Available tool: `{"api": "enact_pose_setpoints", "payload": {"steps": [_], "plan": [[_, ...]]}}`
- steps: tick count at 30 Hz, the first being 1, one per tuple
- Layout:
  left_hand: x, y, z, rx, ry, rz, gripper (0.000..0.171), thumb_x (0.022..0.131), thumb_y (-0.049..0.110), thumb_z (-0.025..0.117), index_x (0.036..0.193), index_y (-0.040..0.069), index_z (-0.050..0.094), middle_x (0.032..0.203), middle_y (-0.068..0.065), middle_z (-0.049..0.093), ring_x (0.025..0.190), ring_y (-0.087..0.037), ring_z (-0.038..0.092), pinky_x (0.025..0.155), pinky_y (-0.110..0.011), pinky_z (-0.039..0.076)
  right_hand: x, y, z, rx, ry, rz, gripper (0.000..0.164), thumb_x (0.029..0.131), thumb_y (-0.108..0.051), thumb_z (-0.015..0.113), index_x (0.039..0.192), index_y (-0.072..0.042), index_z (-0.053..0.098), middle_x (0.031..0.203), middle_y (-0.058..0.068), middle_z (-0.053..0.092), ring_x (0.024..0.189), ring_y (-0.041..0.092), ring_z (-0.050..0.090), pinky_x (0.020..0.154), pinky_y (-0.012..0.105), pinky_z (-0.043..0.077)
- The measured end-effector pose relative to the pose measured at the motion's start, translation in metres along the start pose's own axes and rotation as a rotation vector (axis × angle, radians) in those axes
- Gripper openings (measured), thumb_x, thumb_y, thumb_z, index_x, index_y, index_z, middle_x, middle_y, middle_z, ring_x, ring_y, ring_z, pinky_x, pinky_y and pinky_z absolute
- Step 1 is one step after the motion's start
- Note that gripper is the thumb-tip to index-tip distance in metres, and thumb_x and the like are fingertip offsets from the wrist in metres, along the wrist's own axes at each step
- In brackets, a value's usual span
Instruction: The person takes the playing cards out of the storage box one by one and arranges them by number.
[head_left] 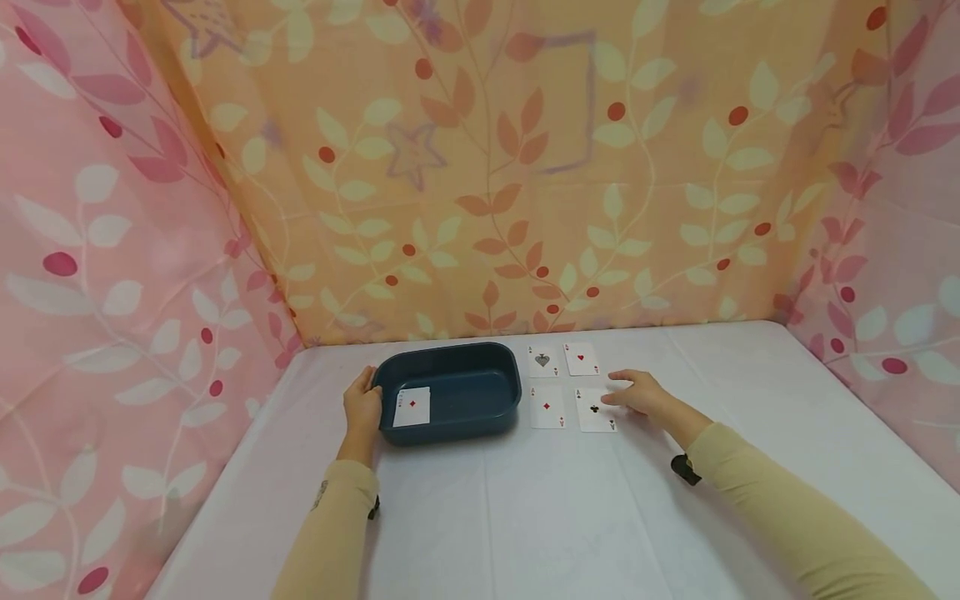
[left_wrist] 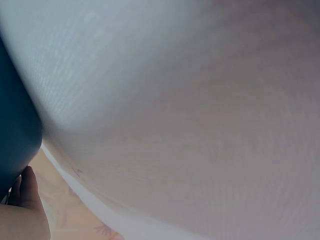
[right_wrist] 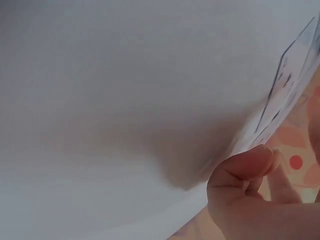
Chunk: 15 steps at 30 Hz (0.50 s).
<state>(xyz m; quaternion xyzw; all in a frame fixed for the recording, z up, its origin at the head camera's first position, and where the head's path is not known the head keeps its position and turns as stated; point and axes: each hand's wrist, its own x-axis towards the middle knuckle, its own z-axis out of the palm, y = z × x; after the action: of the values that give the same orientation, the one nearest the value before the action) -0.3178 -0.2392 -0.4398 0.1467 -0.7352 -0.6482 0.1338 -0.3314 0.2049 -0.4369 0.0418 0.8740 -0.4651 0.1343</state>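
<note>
On the white cloth-covered surface, a dark blue rectangular tray with rounded corners sits left of 4 white playing cards. Cards lie face up, 2 rows of 2: ace of spades and ace of hearts at the back, ace of diamonds and ace of clubs in front. Inside the tray, at its left end, lies an overlapping stack of cards, top 1 showing a red diamond.

Left hand holds the tray's left end, grip closed around the wall, thumb at the rim. Right hand is at the ace of clubs' right edge, grip spread, thumb and forefinger apart; can't tell if the thumb touches the card.

Both arms wear beige sleeves; black strap at the right wrist. Behind: orange leaf-print curtain; pink leaf-print curtains at both sides.
</note>
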Motion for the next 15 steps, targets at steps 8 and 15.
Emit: {"api": "enact_pose_setpoints", "payload": {"steps": [8, 15], "plan": [[0.0003, 0.0004, -0.0003, 0.005, -0.004, 0.027, 0.053, 0.097, -0.01, 0.036, 0.149, -0.007, 0.026, 0.152, -0.022, 0.031, 0.143, -0.028, 0.026, 0.115, -0.037, 0.022, 0.0014, 0.0047, -0.0026, -0.228, -0.106, -0.04, 0.075, 0.08, -0.019, 0.081, 0.143, -0.002, 0.045, 0.141, 0.036, 0.037, 0.12, 0.044, 0.044, 0.103, 0.056, 0.036], [-0.002, 0.0023, -0.0009, 0.029, -0.005, 0.026, 0.052, 0.098, -0.009, 0.036, 0.149, -0.007, 0.026, 0.152, -0.021, 0.03, 0.143, -0.028, 0.025, 0.115, -0.038, 0.022, 0.0031, 0.0089, -0.0101, -0.411, -0.087, -0.1, 0.068, 0.079, -0.015, 0.08, 0.139, 0.0, 0.05, 0.142, 0.037, 0.035, 0.132, 0.052, 0.032, 0.107, 0.062, 0.029]]}}
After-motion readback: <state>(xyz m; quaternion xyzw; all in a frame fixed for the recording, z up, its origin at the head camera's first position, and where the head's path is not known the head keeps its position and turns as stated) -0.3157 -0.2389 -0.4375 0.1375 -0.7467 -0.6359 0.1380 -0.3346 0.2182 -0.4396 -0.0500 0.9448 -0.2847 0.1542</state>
